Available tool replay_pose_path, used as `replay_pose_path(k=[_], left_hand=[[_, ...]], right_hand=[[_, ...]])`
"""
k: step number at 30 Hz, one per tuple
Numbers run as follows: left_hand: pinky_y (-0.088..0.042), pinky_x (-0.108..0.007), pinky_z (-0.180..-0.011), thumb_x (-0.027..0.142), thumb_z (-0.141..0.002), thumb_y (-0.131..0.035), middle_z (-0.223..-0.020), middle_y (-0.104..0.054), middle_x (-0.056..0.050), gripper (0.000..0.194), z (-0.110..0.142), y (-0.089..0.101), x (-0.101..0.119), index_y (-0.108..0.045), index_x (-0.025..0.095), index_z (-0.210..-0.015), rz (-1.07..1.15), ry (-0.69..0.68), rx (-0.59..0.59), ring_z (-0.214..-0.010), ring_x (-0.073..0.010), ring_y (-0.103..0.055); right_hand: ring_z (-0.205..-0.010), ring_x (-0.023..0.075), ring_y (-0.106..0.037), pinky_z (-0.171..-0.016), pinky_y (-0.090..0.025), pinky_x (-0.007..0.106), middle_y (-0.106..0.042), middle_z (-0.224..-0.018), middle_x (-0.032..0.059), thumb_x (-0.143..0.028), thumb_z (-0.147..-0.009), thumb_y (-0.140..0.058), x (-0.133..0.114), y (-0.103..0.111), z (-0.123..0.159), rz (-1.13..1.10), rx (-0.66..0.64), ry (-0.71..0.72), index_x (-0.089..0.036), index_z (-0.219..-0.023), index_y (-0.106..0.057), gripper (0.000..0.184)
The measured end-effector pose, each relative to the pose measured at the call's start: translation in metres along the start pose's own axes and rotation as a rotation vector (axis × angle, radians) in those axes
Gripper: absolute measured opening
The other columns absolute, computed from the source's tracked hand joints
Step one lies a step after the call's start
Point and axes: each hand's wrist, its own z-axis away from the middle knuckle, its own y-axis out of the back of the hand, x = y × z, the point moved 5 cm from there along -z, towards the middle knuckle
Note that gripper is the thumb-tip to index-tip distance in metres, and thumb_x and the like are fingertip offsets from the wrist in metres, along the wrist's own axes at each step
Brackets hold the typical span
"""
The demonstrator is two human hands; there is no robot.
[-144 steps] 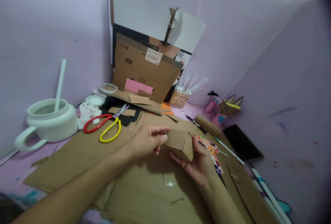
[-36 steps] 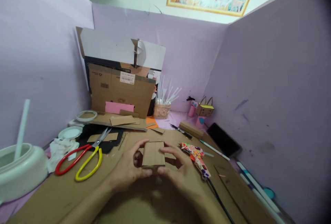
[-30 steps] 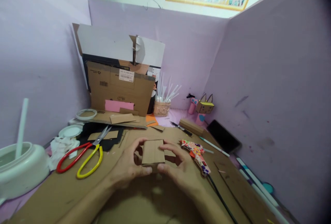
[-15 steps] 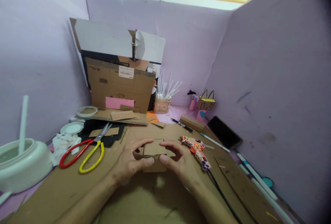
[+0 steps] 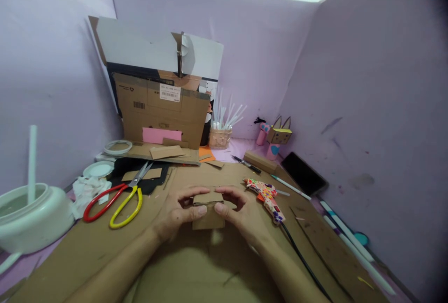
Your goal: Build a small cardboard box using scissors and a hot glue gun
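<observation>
A small cardboard box is between my two hands, just above or on the cardboard sheet at the near middle. My left hand grips its left side, thumb on the front face and fingers at the back edge of the top. From the other side my right hand grips it the same way, its thumb near the left one. The box's top is a flat cardboard piece, with a dark seam along its front edge. Its back is hidden. Right of my hands lies a patterned glue gun with a black cord.
Scissors with red and yellow handles lie at left, beside crumpled tissue and a white pot. Behind stand a folded carton and a basket of glue sticks. A phone and a pen lie at right.
My fingers have drawn closer together along the top's back edge, and my thumbs sit higher on the front face. The view has tilted slightly downward.
</observation>
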Motion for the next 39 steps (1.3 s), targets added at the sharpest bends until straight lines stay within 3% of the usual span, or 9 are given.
replay_pose_path(k=[7, 13, 17, 21, 27, 31, 34, 36, 39], left_hand=[[-0.045, -0.033, -0.071, 0.043, -0.064, -0.065, -0.099, -0.066, -0.007, 0.048, -0.003, -0.001, -0.01, -0.066, 0.017, -0.105, 0.005, -0.03, -0.048, -0.085, -0.0245, -0.057], [-0.043, -0.037, -0.086, 0.028, -0.061, -0.073, -0.118, -0.055, -0.007, 0.062, -0.004, -0.009, -0.006, -0.055, 0.022, -0.12, -0.121, -0.231, -0.184, -0.102, -0.0253, -0.054], [-0.036, -0.039, -0.1, 0.003, -0.057, -0.069, -0.123, -0.052, -0.004, 0.073, -0.002, -0.017, -0.007, -0.052, 0.029, -0.123, -0.221, -0.294, -0.214, -0.114, -0.0232, -0.048], [-0.035, -0.043, -0.101, -0.002, -0.056, -0.066, -0.124, -0.052, -0.005, 0.078, -0.001, -0.021, -0.012, -0.049, 0.03, -0.126, -0.213, -0.298, -0.221, -0.115, -0.024, -0.047], [-0.038, -0.044, -0.1, 0.005, -0.061, -0.068, -0.121, -0.051, -0.006, 0.072, 0.0, -0.021, -0.019, -0.048, 0.029, -0.126, -0.215, -0.293, -0.226, -0.112, -0.0243, -0.048], [-0.036, -0.041, -0.102, 0.004, -0.062, -0.067, -0.13, -0.041, -0.011, 0.067, 0.004, -0.019, -0.025, -0.048, 0.021, -0.124, -0.282, -0.324, -0.169, -0.121, -0.0261, -0.042], [-0.036, -0.041, -0.103, 0.001, -0.064, -0.063, -0.134, -0.035, -0.013, 0.069, 0.011, -0.02, -0.025, -0.043, 0.021, -0.127, -0.343, -0.406, -0.17, -0.124, -0.0274, -0.038], [-0.038, -0.042, -0.101, 0.0, -0.063, -0.062, -0.135, -0.034, -0.015, 0.072, 0.015, -0.02, -0.025, -0.04, 0.022, -0.129, -0.389, -0.447, -0.19, -0.124, -0.0286, -0.038], [-0.04, -0.044, -0.098, 0.001, -0.063, -0.062, -0.136, -0.032, -0.016, 0.076, 0.019, -0.02, -0.024, -0.037, 0.023, -0.131, -0.453, -0.478, -0.202, -0.124, -0.0302, -0.038]], right_hand=[[-0.101, 0.0257, -0.058, -0.074, -0.053, 0.035, -0.063, -0.102, 0.0077, -0.021, -0.056, -0.076, 0.011, -0.006, -0.003, -0.158, -0.107, -0.033, -0.02, -0.098, -0.062, 0.045], [-0.106, 0.0237, -0.054, -0.077, -0.052, 0.033, -0.061, -0.105, 0.0047, -0.013, -0.054, -0.076, 0.013, -0.003, -0.006, -0.195, -0.172, -0.034, -0.023, -0.094, -0.061, 0.044], [-0.084, 0.0181, -0.058, -0.071, -0.05, 0.03, -0.061, -0.093, 0.0007, -0.008, -0.054, -0.076, 0.014, 0.0, -0.006, 0.032, -0.213, -0.017, -0.022, -0.094, -0.059, 0.046], [-0.067, 0.0141, -0.054, -0.062, -0.047, 0.027, -0.057, -0.08, -0.0035, -0.006, -0.054, -0.074, 0.016, 0.001, -0.005, 0.215, -0.221, -0.031, -0.022, -0.097, -0.057, 0.048], [-0.112, 0.0272, -0.051, -0.094, -0.041, 0.042, -0.055, -0.121, 0.0056, -0.011, -0.054, -0.077, 0.007, 0.003, 0.002, 0.326, -0.283, 0.058, -0.024, -0.11, -0.054, 0.062], [-0.125, 0.0326, -0.041, -0.101, -0.033, 0.051, -0.052, -0.131, 0.0097, -0.032, -0.064, -0.073, -0.004, 0.034, 0.01, 0.477, -0.099, 0.09, -0.025, -0.116, -0.055, 0.055], [-0.11, 0.0306, -0.056, -0.092, -0.043, 0.047, -0.06, -0.121, 0.0109, -0.038, -0.07, -0.065, -0.002, 0.073, 0.017, 0.593, 0.101, 0.036, -0.024, -0.112, -0.057, 0.045], [-0.098, 0.0311, -0.062, -0.083, -0.047, 0.047, -0.065, -0.111, 0.0127, -0.041, -0.067, -0.064, 0.009, 0.101, 0.021, 0.794, 0.238, -0.106, -0.02, -0.109, -0.058, 0.047], [-0.087, 0.0312, -0.065, -0.071, -0.05, 0.041, -0.069, -0.099, 0.0131, -0.045, -0.065, -0.064, 0.027, 0.121, 0.024, 1.004, 0.267, -0.227, -0.018, -0.104, -0.062, 0.047]])
